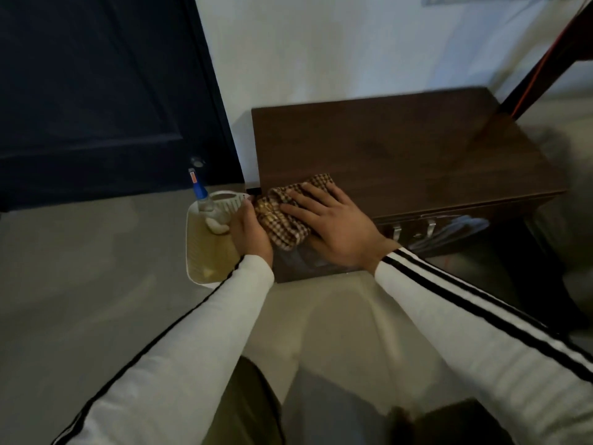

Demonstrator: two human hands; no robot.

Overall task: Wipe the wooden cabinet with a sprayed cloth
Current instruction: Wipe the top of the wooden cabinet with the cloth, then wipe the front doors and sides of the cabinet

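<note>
A low dark wooden cabinet stands against the white wall. A brown-and-cream checked cloth is bunched over its front left corner. My left hand grips the cloth's left end beside the cabinet's side. My right hand lies flat on the cloth with fingers spread, pressing it against the cabinet. A spray bottle with a blue neck stands just left of my left hand, untouched.
The bottle stands on a cream plastic tray on the pale floor, left of the cabinet. A dark door fills the upper left. A dark slanted post crosses the cabinet's back right corner. Metal handles show on the cabinet front.
</note>
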